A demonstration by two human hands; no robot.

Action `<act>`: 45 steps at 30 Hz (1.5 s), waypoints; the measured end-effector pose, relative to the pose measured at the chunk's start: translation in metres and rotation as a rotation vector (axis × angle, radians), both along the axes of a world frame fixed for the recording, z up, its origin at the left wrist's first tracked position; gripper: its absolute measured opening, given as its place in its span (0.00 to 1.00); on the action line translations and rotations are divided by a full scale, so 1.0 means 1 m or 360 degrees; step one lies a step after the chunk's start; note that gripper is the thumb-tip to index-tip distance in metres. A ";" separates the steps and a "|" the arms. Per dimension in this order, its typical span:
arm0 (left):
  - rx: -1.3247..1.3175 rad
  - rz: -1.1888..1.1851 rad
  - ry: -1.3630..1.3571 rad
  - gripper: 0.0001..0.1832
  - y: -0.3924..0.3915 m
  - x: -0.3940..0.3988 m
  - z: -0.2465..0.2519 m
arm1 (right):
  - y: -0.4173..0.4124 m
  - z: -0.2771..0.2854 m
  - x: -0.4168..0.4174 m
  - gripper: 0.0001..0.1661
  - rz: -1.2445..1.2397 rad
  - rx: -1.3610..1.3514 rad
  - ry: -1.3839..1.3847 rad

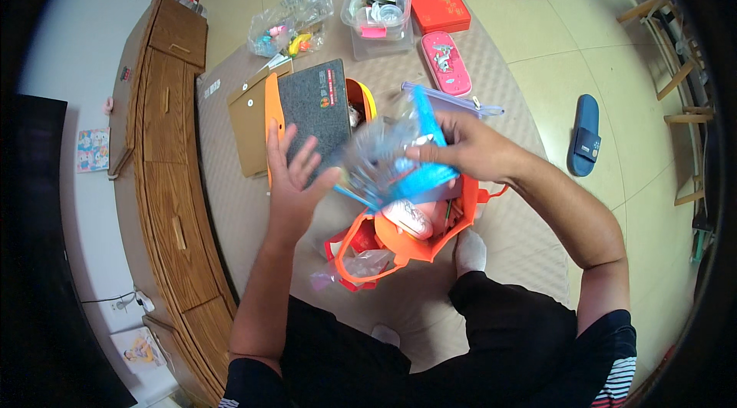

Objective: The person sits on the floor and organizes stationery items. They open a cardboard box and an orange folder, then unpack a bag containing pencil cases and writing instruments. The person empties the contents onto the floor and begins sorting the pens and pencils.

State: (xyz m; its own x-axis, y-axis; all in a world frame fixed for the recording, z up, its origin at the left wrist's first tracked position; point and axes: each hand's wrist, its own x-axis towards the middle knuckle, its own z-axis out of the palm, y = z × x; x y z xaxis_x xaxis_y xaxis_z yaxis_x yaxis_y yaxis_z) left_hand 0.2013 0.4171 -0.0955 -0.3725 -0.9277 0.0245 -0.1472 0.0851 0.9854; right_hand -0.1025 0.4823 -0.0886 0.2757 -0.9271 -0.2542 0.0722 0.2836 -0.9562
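Observation:
My right hand (469,146) grips a clear plastic pouch with blue edges (386,157), blurred by motion, with small items inside that I cannot make out. My left hand (293,183) is raised with its fingers spread, just left of the pouch, and holds nothing. Below the pouch stands an orange tote bag (443,247) with looped handles; a white and pink item (410,219) shows in its mouth. Beyond my left hand a dark grey felt folder (314,108) leans on an orange and yellow container (363,97), partly hidden.
On the mat (506,224) lie a brown envelope (247,131), bagged toys (293,34), a lidded clear bin (380,16), a red box (442,8), a pink pencil case (446,65) and a lilac zip pouch (443,100). A wooden cabinet (178,195) borders the left; blue slippers (584,137) lie right.

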 end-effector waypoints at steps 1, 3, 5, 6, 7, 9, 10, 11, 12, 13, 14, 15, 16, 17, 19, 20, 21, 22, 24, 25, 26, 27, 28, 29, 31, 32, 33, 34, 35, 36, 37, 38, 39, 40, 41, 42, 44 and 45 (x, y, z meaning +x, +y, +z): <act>-0.0227 -0.0085 -0.0123 0.50 0.002 -0.006 0.005 | 0.006 -0.006 0.001 0.21 0.0073 0.0024 -0.0035; -0.0758 -0.0484 -0.0610 0.61 0.000 -0.004 0.017 | 0.011 -0.009 0.010 0.21 0.0237 0.0052 -0.0120; -0.0595 -0.0618 -0.0561 0.63 0.014 -0.014 0.027 | 0.012 0.001 0.019 0.20 0.0337 0.0108 -0.0150; -0.0502 -0.0688 -0.0529 0.63 0.023 -0.020 0.029 | 0.013 0.008 0.023 0.20 0.0422 0.0022 -0.0074; -0.0278 -0.0695 -0.0526 0.60 0.028 -0.024 0.032 | 0.014 0.013 0.025 0.20 0.0505 -0.0065 0.0004; 0.0014 -0.0542 -0.0057 0.48 0.033 -0.028 0.025 | 0.011 0.012 0.024 0.19 0.0438 -0.0061 -0.0095; 0.0060 -0.0459 -0.0080 0.44 0.032 -0.028 0.025 | 0.006 0.008 0.017 0.19 0.0454 -0.0091 -0.0048; 0.0106 -0.0377 -0.0102 0.39 0.031 -0.027 0.025 | 0.000 0.005 0.011 0.19 0.0469 -0.0122 0.0000; 0.0152 -0.0292 -0.0126 0.35 0.029 -0.025 0.025 | -0.003 0.011 0.008 0.18 0.0401 -0.0117 0.0083; 0.0444 -0.0236 -0.0111 0.32 0.026 -0.022 0.025 | -0.007 0.013 0.006 0.17 0.0342 -0.0147 0.0193; 0.0735 -0.0178 -0.0095 0.30 0.022 -0.020 0.025 | -0.011 0.014 0.004 0.17 0.0282 -0.0177 0.0303; 0.1031 -0.0124 -0.0073 0.28 0.019 -0.019 0.024 | -0.012 0.014 0.002 0.16 0.0217 -0.0199 0.0418; 0.1310 -0.0020 0.0204 0.27 0.019 -0.018 0.024 | -0.014 0.010 0.005 0.21 0.0114 -0.0040 0.0359; 0.1090 0.0016 0.0170 0.27 0.020 -0.020 0.024 | -0.014 0.006 0.014 0.25 -0.0021 0.0025 0.0159; 0.0651 0.0078 0.0113 0.28 0.024 -0.025 0.024 | -0.007 -0.002 0.033 0.33 -0.0295 0.0154 -0.0233; 0.0538 0.0126 0.0233 0.28 0.023 -0.020 0.008 | -0.006 -0.007 0.036 0.45 -0.0131 0.0367 -0.0323; 0.0580 0.0238 0.0371 0.28 0.024 -0.025 0.001 | 0.001 -0.027 0.044 0.43 -0.0135 0.0354 -0.0349; 0.0609 0.0364 0.0499 0.28 0.026 -0.028 -0.001 | 0.006 -0.025 0.048 0.39 0.0006 0.0306 -0.0183; 0.0744 0.0460 0.0644 0.27 0.023 -0.021 -0.001 | 0.009 -0.023 0.048 0.26 0.0171 0.0165 0.0111; 0.0753 0.0395 0.0665 0.27 0.019 -0.016 -0.001 | 0.008 -0.026 0.047 0.24 0.0165 0.0091 0.0133; 0.0763 0.0331 0.0686 0.26 0.015 -0.011 -0.001 | 0.005 -0.031 0.045 0.23 0.0158 0.0018 0.0157; 0.0778 0.0267 0.0709 0.26 0.013 -0.008 -0.001 | 0.002 -0.033 0.045 0.22 0.0152 -0.0050 0.0182; 0.0830 0.0291 0.0739 0.26 0.012 -0.005 -0.001 | 0.000 -0.033 0.043 0.20 0.0089 -0.0014 0.0066; 0.0883 0.0315 0.0769 0.26 0.011 -0.003 -0.001 | -0.002 -0.032 0.041 0.20 -0.0078 0.0054 0.0011; 0.0897 0.0301 0.0759 0.27 0.011 0.002 0.000 | -0.007 -0.030 0.037 0.20 -0.0391 0.0185 -0.0108; 0.0864 0.0253 0.0721 0.28 0.009 0.004 -0.001 | -0.010 -0.031 0.036 0.19 -0.0468 0.0150 -0.0177; 0.0838 0.0204 0.0679 0.29 0.008 0.005 -0.003 | -0.010 -0.031 0.034 0.19 -0.0455 0.0060 -0.0109; 0.0840 0.0204 0.0546 0.31 0.007 0.008 -0.001 | -0.010 -0.030 0.031 0.18 -0.0441 -0.0030 -0.0042; 0.0841 0.0204 0.0413 0.32 0.006 0.012 0.002 | -0.010 -0.030 0.029 0.18 -0.0427 -0.0121 0.0023; 0.0841 0.0196 0.0281 0.34 0.005 0.014 0.006 | -0.011 -0.030 0.024 0.17 -0.0400 -0.0161 0.0029; 0.0878 0.0165 0.0249 0.35 0.004 0.016 0.009 | -0.011 -0.029 0.025 0.17 -0.0454 -0.0225 0.0044; 0.0915 0.0134 0.0218 0.37 0.003 0.017 0.014 | -0.011 -0.028 0.026 0.18 -0.0508 -0.0289 0.0059; 0.0949 0.0105 0.0185 0.38 0.003 0.019 0.015 | -0.011 -0.027 0.028 0.18 -0.0561 -0.0356 0.0072; 0.0913 0.0129 0.0191 0.38 0.004 0.021 0.011 | -0.011 -0.037 0.030 0.33 -0.0539 -0.0322 0.0009; 0.0876 0.0154 0.0197 0.38 0.004 0.023 0.003 | -0.009 -0.040 0.037 0.40 -0.0661 -0.0222 0.0001; 0.0844 0.0179 0.0207 0.38 0.005 0.022 0.001 | -0.005 -0.040 0.048 0.48 -0.0781 -0.0118 -0.0002; 0.0705 0.0263 0.0349 0.35 0.010 0.011 -0.005 | -0.004 -0.052 0.051 0.71 -0.0714 0.0366 -0.0023; 0.0630 0.0308 0.0416 0.34 0.011 0.008 -0.005 | -0.004 -0.046 0.055 0.72 -0.0668 0.0419 -0.0114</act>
State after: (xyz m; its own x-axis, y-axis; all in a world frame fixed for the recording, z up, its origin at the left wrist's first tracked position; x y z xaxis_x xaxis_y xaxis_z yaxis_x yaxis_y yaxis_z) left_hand 0.2088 0.4280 -0.1009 -0.2215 -0.9361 -0.2731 0.1324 -0.3064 0.9427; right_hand -0.0478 0.4786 -0.1345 -0.0820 -0.8687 -0.4885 0.2944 0.4472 -0.8446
